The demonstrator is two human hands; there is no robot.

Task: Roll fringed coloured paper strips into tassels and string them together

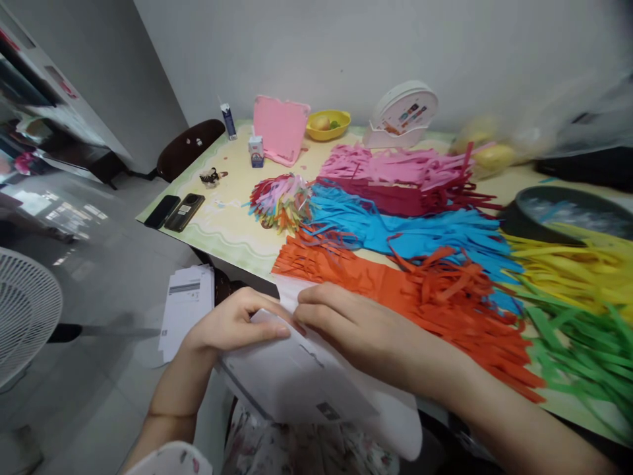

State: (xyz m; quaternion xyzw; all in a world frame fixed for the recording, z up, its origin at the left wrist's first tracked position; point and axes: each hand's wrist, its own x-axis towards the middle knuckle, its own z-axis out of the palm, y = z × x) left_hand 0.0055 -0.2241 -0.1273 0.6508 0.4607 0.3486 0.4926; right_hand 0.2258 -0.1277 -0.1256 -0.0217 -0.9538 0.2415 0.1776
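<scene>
A flat white printed packet [291,379], paper or thin plastic, lies tilted over my lap, with a dark grey band along its lower edge. My left hand [250,320] grips its top edge, thumb on the near face and fingers behind. At the same edge, the bent fingers of my right hand [346,323] press on a thin white sheet [403,422] behind the packet; the fingertips are partly hidden. Just beyond my hands, orange fringed strips [366,274] lie on the table. A stack of similar white printed sheets [185,307] sits at the left, below table height.
Blue strips [395,227], pink strips [395,165], yellow strips [573,264] and green strips [583,349] cover the table's right side. A multicoloured bundle [281,201], two phones [184,212], a milk carton [256,152] and a yellow bowl [329,132] stand farther back. A fan [27,316] is at left.
</scene>
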